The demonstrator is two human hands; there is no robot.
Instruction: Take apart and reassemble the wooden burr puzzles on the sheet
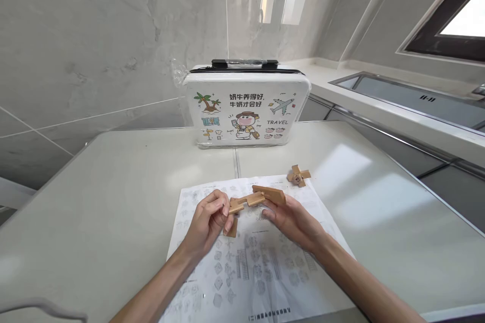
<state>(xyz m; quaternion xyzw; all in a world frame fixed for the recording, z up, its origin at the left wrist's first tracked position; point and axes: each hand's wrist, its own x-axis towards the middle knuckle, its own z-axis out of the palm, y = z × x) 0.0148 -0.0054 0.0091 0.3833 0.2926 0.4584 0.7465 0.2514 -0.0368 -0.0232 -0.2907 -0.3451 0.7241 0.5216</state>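
Observation:
Above a printed sheet, my left hand (pixel 210 217) pinches the left end of a notched wooden puzzle piece (pixel 248 202). A flat wooden puzzle piece (pixel 270 194) with a slanted end is held in my right hand (pixel 291 217), touching the right end of the notched one. Below my left fingers shows another small flat wooden piece (pixel 232 228); I cannot tell whether it is held or lies on the paper. At the sheet's upper right corner rests an assembled cross-shaped wooden puzzle (pixel 298 175) with a dark mark on it.
The instruction sheet (pixel 261 282), covered in small diagrams, lies on the pale table (pixel 125 202). Behind it stands a white cartoon-printed case (pixel 248 111) in clear plastic, against the tiled wall. A counter with a sink (pixel 409 96) runs along the right.

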